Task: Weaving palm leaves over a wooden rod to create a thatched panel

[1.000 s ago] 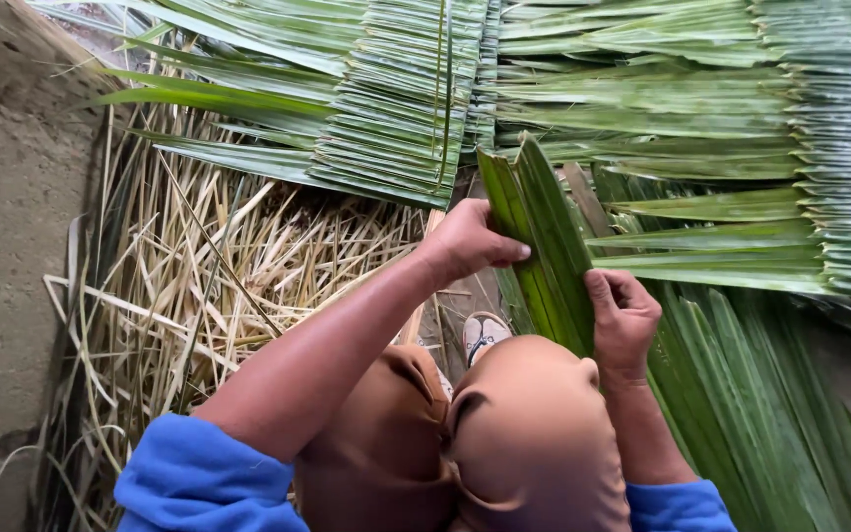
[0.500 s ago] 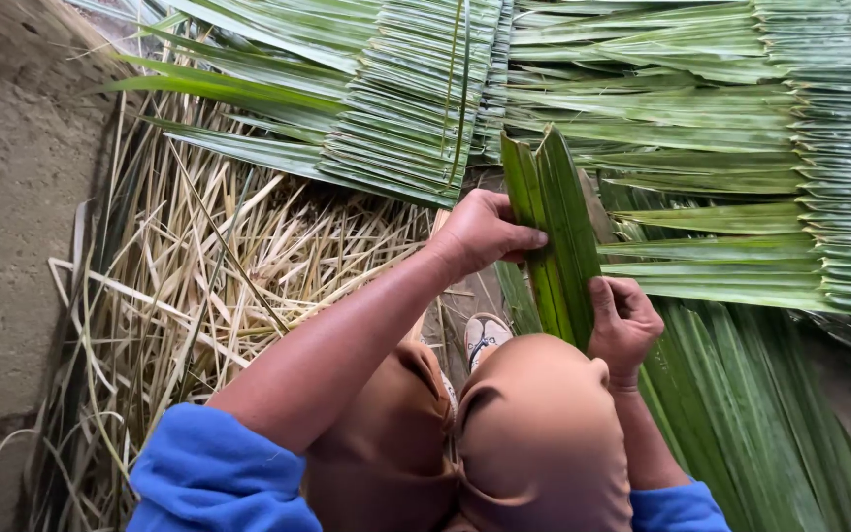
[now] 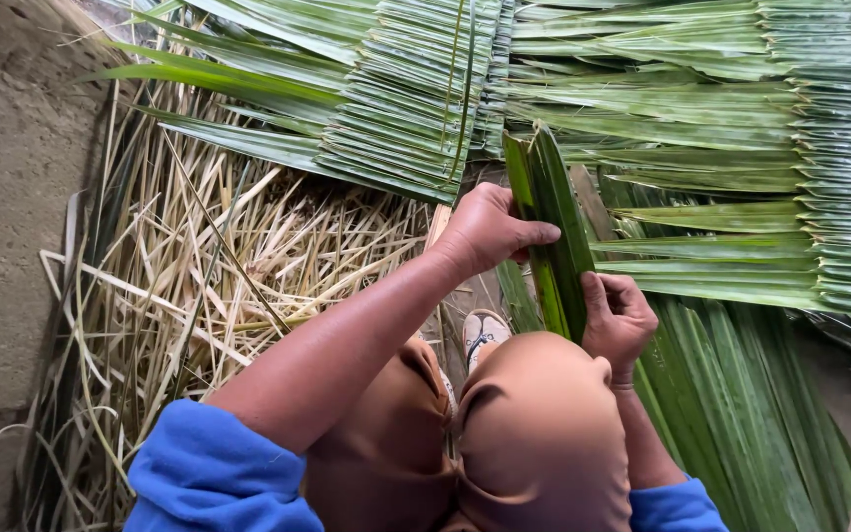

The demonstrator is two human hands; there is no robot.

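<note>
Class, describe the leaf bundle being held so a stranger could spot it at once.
Start at the brown-clad knees low in the view. Just above them, the left hand and right hand grip a folded green palm leaf bundle; it alone stands upright, while neighbouring fronds lie flat.

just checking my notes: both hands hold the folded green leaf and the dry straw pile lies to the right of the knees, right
Not quite. The head view shows the dry straw pile to the left of the knees, not the right. The rest stands: the left hand and right hand both hold the folded green leaf.
</note>
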